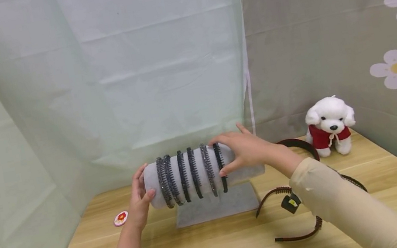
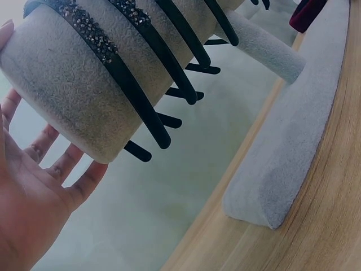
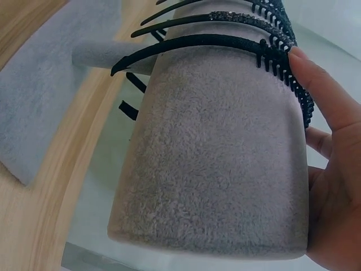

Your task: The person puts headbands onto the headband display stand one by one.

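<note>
A grey plush headband display stand (image 1: 154,187) stands on the wooden table, its roll held across a flat base (image 1: 217,209). Several black headbands with teeth, some of them glittery (image 1: 208,169), sit side by side round the roll. My left hand (image 1: 138,203) grips the roll's left end, thumb in front and fingers round the far side. Towards the other end, my right hand (image 1: 243,149) holds the rightmost black headband (image 3: 214,40), its thumb and forefinger on the band. The right wrist view shows the remaining fingers partly hidden behind the roll.
Right of the stand lie more headbands, including a thin brown-red one (image 1: 298,237) and a wide dark red one (image 1: 303,143). Behind them sits a white plush dog (image 1: 330,125) in a red top. A round flower badge (image 1: 121,218) lies left. Curtains (image 1: 163,59) enclose the table.
</note>
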The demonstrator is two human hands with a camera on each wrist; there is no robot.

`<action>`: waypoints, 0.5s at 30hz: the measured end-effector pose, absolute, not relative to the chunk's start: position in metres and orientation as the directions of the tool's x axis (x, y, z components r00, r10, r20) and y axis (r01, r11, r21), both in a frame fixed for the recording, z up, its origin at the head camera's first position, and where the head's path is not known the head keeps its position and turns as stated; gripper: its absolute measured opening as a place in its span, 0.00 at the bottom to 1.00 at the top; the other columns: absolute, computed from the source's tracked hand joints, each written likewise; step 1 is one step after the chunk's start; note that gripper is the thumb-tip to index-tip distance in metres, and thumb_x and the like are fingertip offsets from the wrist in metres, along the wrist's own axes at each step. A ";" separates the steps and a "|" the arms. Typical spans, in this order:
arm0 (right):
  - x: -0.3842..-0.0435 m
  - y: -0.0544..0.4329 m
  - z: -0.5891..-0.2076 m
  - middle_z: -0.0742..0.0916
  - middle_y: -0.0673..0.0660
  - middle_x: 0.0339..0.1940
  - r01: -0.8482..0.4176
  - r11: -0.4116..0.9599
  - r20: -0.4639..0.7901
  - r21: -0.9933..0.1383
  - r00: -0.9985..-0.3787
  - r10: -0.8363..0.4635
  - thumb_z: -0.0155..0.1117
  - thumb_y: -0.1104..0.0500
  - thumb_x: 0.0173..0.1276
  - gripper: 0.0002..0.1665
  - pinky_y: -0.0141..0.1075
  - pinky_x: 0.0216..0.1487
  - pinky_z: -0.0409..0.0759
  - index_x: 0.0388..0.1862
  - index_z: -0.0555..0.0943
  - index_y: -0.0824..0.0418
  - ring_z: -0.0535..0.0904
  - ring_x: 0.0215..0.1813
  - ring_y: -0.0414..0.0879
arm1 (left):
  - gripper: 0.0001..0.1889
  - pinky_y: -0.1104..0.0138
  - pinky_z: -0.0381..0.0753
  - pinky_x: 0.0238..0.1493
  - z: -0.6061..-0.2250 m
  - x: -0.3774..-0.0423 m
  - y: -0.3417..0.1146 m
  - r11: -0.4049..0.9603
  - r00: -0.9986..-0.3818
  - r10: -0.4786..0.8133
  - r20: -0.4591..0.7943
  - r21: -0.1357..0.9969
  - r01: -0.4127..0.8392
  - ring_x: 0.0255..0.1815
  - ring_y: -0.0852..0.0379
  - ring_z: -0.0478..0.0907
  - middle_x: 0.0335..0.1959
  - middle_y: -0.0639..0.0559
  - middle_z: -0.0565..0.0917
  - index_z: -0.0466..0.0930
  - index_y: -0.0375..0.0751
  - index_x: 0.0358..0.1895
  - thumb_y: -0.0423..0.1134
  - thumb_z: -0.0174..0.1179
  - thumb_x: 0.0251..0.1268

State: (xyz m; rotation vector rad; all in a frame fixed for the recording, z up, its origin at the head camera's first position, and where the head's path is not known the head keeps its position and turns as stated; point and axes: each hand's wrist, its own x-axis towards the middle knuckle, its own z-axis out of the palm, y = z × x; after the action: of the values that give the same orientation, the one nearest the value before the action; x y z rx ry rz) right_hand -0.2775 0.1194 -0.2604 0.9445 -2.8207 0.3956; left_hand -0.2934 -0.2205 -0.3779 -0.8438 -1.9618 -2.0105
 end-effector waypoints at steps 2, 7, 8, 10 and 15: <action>-0.277 0.120 -0.261 0.71 0.48 0.72 -0.608 0.769 0.220 -0.197 -0.792 -0.570 0.70 0.33 0.52 0.51 0.62 0.74 0.33 0.72 0.63 0.44 0.63 0.75 0.50 | 0.34 0.72 0.74 0.50 -0.379 -0.294 -0.220 -0.098 -0.812 0.246 0.529 0.847 0.522 0.54 0.65 0.69 0.64 0.59 0.65 0.51 0.57 0.73 0.49 0.57 0.68; -0.272 0.123 -0.261 0.69 0.49 0.73 -0.627 0.743 0.270 -0.235 -0.776 -0.570 0.72 0.35 0.52 0.51 0.63 0.74 0.36 0.73 0.61 0.44 0.59 0.76 0.52 | 0.35 0.72 0.73 0.50 -0.379 -0.295 -0.221 -0.100 -0.813 0.253 0.524 0.850 0.517 0.54 0.65 0.69 0.64 0.59 0.65 0.51 0.57 0.73 0.49 0.57 0.68; -0.271 0.125 -0.261 0.69 0.50 0.73 -0.638 0.730 0.287 -0.243 -0.767 -0.574 0.72 0.36 0.52 0.51 0.63 0.73 0.36 0.72 0.62 0.45 0.58 0.76 0.53 | 0.35 0.72 0.73 0.50 -0.379 -0.295 -0.221 -0.103 -0.813 0.250 0.526 0.849 0.518 0.54 0.65 0.69 0.64 0.59 0.65 0.51 0.57 0.73 0.49 0.58 0.67; -0.268 0.128 -0.261 0.70 0.51 0.73 -0.659 0.709 0.322 -0.251 -0.747 -0.581 0.72 0.36 0.51 0.51 0.63 0.73 0.38 0.72 0.63 0.47 0.58 0.76 0.53 | 0.35 0.72 0.73 0.50 -0.379 -0.296 -0.221 -0.104 -0.814 0.247 0.526 0.849 0.518 0.54 0.65 0.69 0.64 0.59 0.65 0.51 0.57 0.73 0.49 0.58 0.67; -0.258 0.139 -0.259 0.73 0.54 0.70 -0.713 0.654 0.409 -0.253 -0.692 -0.595 0.74 0.41 0.52 0.48 0.62 0.74 0.44 0.69 0.67 0.54 0.61 0.74 0.54 | 0.35 0.72 0.73 0.51 -0.379 -0.294 -0.222 -0.091 -0.823 0.240 0.515 0.856 0.509 0.55 0.65 0.68 0.65 0.60 0.64 0.51 0.57 0.73 0.49 0.58 0.67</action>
State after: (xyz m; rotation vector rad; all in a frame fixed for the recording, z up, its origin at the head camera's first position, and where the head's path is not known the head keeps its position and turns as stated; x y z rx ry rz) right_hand -0.2581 0.1393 -0.2591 1.0481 -2.5835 0.5769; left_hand -0.2944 -0.2216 -0.3788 -0.8304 -1.9736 -2.0215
